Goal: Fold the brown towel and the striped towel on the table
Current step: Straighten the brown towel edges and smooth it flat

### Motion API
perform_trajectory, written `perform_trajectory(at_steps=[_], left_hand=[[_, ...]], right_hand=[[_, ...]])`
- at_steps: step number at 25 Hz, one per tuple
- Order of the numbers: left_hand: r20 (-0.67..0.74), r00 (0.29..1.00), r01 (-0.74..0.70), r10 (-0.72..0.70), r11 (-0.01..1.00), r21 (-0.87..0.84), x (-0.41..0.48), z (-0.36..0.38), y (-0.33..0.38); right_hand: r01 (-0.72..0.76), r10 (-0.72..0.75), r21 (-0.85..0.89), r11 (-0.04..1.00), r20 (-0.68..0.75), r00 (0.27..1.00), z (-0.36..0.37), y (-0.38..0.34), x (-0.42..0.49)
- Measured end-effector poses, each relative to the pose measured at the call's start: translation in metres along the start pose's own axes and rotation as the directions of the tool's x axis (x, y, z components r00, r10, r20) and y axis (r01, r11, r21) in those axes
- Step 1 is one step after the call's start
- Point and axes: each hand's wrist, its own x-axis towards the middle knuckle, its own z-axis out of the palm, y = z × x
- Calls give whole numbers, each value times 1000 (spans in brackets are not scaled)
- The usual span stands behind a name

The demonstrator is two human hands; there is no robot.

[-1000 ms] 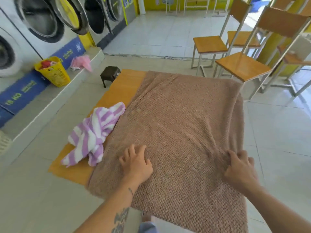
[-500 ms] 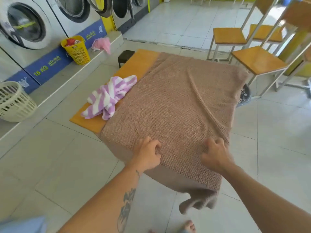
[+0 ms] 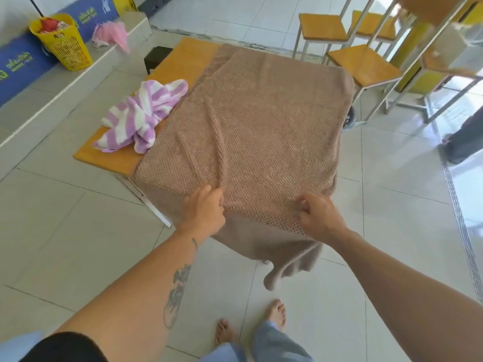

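In a tiled room, the desk [image 3: 183, 64] carries the brown towel [image 3: 261, 121], spread flat with its near end hanging off the edge. The left hand [image 3: 205, 212] and right hand [image 3: 320, 218] each pinch the cloth at that edge, fingers curled tight. The first fold looks about to begin: the gripped end would need lifting toward the far side. The striped towel [image 3: 141, 113] lies crumpled at the desk's left, unfolded.

Yellow basket [image 3: 61, 43] and pink cloth [image 3: 112, 35] on the ledge [image 3: 65, 83], dark stool [image 3: 156, 56], wooden chairs [image 3: 363, 65].
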Motion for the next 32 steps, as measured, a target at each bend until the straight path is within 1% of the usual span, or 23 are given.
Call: perform_trajectory(at_steps=[2,4,7,9,11,13,15,17,20,22,24,25,27,28,29,31,32], left_hand=[[-15,999,44,-45,995,-92,-12,1,-3],[21,996,93,-90,975,-200,-27,5,2],[165,979,170,-120,925,-339,-52,22,20],[258,958,221,-126,899,-379,-70,40,34],[299,946,250,-129,876,-413,-86,57,51],[316,938,285,-141,832,-475,-97,71,70],[330,931,316,-157,801,-509,-100,79,94],[356,915,361,-189,776,-516,-96,90,115],[365,885,451,-290,731,-512,-84,112,153],[349,854,519,-385,654,-550,-75,128,188],[269,800,570,-536,539,-620,-63,139,223],[223,756,595,-615,505,-625,-60,141,236],[165,692,641,-703,493,-589,-60,138,243],[149,666,661,-730,486,-572,-64,136,244],[134,649,666,-749,474,-576,-71,133,247],[87,652,624,-753,467,-627,-84,118,250],[62,654,601,-754,467,-649,-91,111,252]], right_hand=[[-23,23,2,1000,12,1000,-2,4,-11],[-48,48,10,999,12,999,-4,6,-23],[-65,66,-24,998,56,996,-9,13,-41],[-36,47,-103,994,103,994,-18,17,-51],[66,-14,-250,966,205,979,-29,21,-60],[191,-69,-387,902,306,950,-35,27,-64],[289,-128,-463,838,349,928,-40,39,-59],[364,-194,-477,800,369,909,-44,55,-43],[483,-346,-395,781,370,862,-45,77,-18],[577,-472,-284,766,361,804,-49,94,-1],[671,-589,-180,719,355,726,-55,115,13],[701,-619,-142,698,373,692,-58,126,16],[744,-653,-134,654,396,645,-60,142,20],[787,-677,-152,598,429,598,-61,149,21],[838,-706,-175,517,467,533,-62,153,22],[905,-760,-217,365,493,424,-59,152,21],[924,-786,-214,318,486,383,-57,146,19]])
